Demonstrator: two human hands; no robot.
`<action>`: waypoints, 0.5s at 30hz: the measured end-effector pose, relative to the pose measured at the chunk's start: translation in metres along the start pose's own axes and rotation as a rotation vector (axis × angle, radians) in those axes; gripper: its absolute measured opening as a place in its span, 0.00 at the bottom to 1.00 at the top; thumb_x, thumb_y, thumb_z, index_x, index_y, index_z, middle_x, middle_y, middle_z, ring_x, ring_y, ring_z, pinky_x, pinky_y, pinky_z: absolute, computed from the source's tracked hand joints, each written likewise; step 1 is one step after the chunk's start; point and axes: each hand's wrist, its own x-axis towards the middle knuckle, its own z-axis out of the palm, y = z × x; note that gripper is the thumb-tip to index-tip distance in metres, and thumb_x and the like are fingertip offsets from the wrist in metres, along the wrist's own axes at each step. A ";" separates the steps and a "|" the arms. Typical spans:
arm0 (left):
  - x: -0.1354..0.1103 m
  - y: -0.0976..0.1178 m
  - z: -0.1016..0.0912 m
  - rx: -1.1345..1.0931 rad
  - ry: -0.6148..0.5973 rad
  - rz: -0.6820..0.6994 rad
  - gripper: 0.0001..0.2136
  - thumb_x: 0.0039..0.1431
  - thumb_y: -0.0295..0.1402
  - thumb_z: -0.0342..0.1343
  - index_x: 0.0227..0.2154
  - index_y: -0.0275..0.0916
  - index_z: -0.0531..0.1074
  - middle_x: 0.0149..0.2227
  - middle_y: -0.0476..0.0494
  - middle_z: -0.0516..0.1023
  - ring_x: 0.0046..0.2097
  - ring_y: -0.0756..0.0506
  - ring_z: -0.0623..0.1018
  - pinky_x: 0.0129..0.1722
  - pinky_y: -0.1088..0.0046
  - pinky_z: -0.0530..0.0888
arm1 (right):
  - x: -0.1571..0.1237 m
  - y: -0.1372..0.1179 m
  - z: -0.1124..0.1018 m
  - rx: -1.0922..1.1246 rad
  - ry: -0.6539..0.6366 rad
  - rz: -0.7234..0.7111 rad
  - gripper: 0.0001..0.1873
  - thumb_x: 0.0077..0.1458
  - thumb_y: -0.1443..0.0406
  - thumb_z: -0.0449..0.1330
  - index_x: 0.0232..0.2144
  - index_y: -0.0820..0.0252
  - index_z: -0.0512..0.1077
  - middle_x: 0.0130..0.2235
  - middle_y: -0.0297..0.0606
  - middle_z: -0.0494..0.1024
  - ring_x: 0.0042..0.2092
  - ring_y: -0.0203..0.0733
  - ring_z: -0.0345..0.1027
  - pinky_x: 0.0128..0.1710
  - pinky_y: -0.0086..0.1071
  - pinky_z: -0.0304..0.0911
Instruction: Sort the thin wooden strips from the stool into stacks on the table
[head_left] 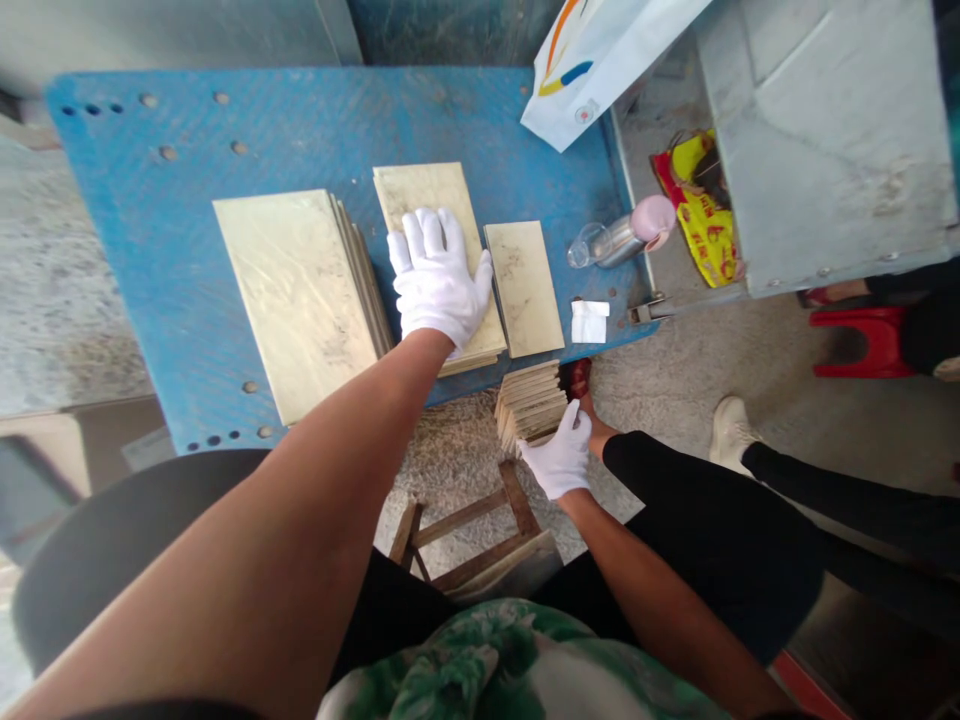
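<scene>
My left hand [437,280], in a white glove, lies flat with spread fingers on the middle stack of cream panels [427,185] on the blue table. My right hand [559,455], also gloved, is below the table's front edge. Its thumb and fingers curve round the near end of a row of thin panels [532,400] seen edge-on; how many it grips is hidden. Left of my left hand is a stack of larger cream panels [296,300]. To its right, a smaller panel pile [525,290] lies flat.
On the blue table [300,120] stand a white paper bag [600,60], a pink-capped flask [630,235] and a folded white paper [589,322]. A wooden stool [472,540] is below me. Another person's leg [825,490] and a red stool [862,340] are at right.
</scene>
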 end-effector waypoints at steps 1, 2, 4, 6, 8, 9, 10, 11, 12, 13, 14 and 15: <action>0.000 0.000 0.000 0.005 0.007 0.005 0.39 0.64 0.52 0.31 0.69 0.24 0.48 0.72 0.29 0.48 0.72 0.29 0.46 0.69 0.47 0.42 | 0.001 -0.001 -0.006 -0.001 0.001 0.003 0.65 0.38 0.52 0.71 0.69 0.70 0.43 0.64 0.61 0.53 0.63 0.62 0.56 0.59 0.47 0.60; 0.000 0.000 -0.001 0.005 0.010 0.005 0.39 0.64 0.51 0.32 0.68 0.25 0.49 0.71 0.28 0.49 0.72 0.29 0.46 0.69 0.47 0.42 | 0.002 -0.002 -0.013 -0.006 0.006 0.009 0.63 0.38 0.52 0.70 0.69 0.68 0.45 0.63 0.60 0.54 0.62 0.62 0.57 0.58 0.47 0.61; 0.000 0.000 -0.002 -0.012 0.009 0.003 0.37 0.65 0.51 0.32 0.69 0.27 0.49 0.71 0.29 0.49 0.72 0.29 0.45 0.69 0.45 0.42 | 0.005 -0.006 -0.029 -0.028 0.024 0.031 0.61 0.38 0.52 0.70 0.69 0.65 0.48 0.63 0.57 0.56 0.60 0.61 0.60 0.56 0.47 0.63; 0.000 0.000 -0.002 -0.030 0.001 0.002 0.37 0.65 0.50 0.33 0.69 0.29 0.48 0.72 0.29 0.48 0.72 0.29 0.44 0.68 0.43 0.41 | 0.011 -0.011 -0.049 -0.057 0.034 0.057 0.60 0.39 0.51 0.70 0.68 0.63 0.50 0.63 0.55 0.56 0.58 0.60 0.63 0.54 0.47 0.65; -0.001 0.000 -0.004 -0.035 -0.006 -0.003 0.36 0.65 0.49 0.33 0.69 0.30 0.47 0.72 0.30 0.47 0.72 0.29 0.44 0.68 0.42 0.41 | 0.020 -0.017 -0.071 -0.087 0.016 0.088 0.60 0.38 0.48 0.70 0.68 0.60 0.51 0.63 0.54 0.57 0.55 0.60 0.67 0.52 0.47 0.66; -0.001 0.001 -0.004 -0.031 -0.007 -0.006 0.36 0.65 0.49 0.33 0.69 0.29 0.47 0.72 0.29 0.47 0.72 0.29 0.44 0.68 0.42 0.41 | 0.025 -0.020 -0.084 -0.102 0.002 0.108 0.60 0.38 0.47 0.69 0.68 0.60 0.51 0.63 0.53 0.58 0.54 0.59 0.68 0.51 0.47 0.67; -0.001 0.001 -0.005 -0.024 -0.008 -0.008 0.36 0.65 0.49 0.33 0.69 0.29 0.47 0.72 0.29 0.47 0.72 0.29 0.44 0.68 0.43 0.41 | 0.032 -0.024 -0.097 -0.116 -0.012 0.128 0.60 0.38 0.46 0.69 0.68 0.59 0.52 0.63 0.53 0.59 0.54 0.59 0.69 0.51 0.47 0.67; -0.001 0.001 -0.006 -0.016 -0.008 -0.008 0.36 0.65 0.49 0.33 0.69 0.29 0.47 0.72 0.29 0.47 0.72 0.29 0.45 0.68 0.43 0.42 | 0.040 -0.028 -0.111 -0.128 -0.024 0.144 0.60 0.38 0.45 0.69 0.69 0.59 0.52 0.63 0.53 0.59 0.53 0.59 0.70 0.51 0.47 0.67; -0.002 0.002 -0.007 -0.007 -0.006 -0.009 0.36 0.65 0.49 0.33 0.69 0.28 0.48 0.72 0.29 0.47 0.72 0.29 0.45 0.68 0.43 0.42 | 0.048 -0.033 -0.125 -0.140 -0.031 0.153 0.60 0.38 0.45 0.68 0.68 0.59 0.53 0.63 0.54 0.60 0.53 0.59 0.70 0.51 0.46 0.67; -0.002 0.002 -0.008 0.002 -0.002 -0.009 0.36 0.65 0.49 0.33 0.69 0.28 0.48 0.72 0.29 0.48 0.72 0.29 0.46 0.68 0.44 0.43 | 0.058 -0.038 -0.138 -0.144 -0.046 0.121 0.60 0.38 0.44 0.68 0.68 0.61 0.54 0.63 0.55 0.61 0.55 0.60 0.70 0.52 0.46 0.67; -0.002 0.002 -0.009 0.009 0.004 -0.007 0.36 0.65 0.49 0.33 0.69 0.28 0.49 0.71 0.28 0.49 0.72 0.29 0.47 0.68 0.45 0.44 | 0.068 -0.044 -0.152 -0.143 -0.059 0.078 0.60 0.38 0.43 0.68 0.67 0.63 0.56 0.62 0.58 0.62 0.56 0.60 0.69 0.53 0.45 0.66; -0.002 0.002 -0.009 0.015 0.009 -0.006 0.36 0.65 0.49 0.34 0.69 0.27 0.49 0.71 0.28 0.49 0.72 0.29 0.47 0.68 0.45 0.45 | 0.079 -0.051 -0.165 -0.142 -0.072 0.034 0.59 0.37 0.42 0.68 0.66 0.64 0.58 0.61 0.59 0.64 0.57 0.61 0.68 0.53 0.45 0.66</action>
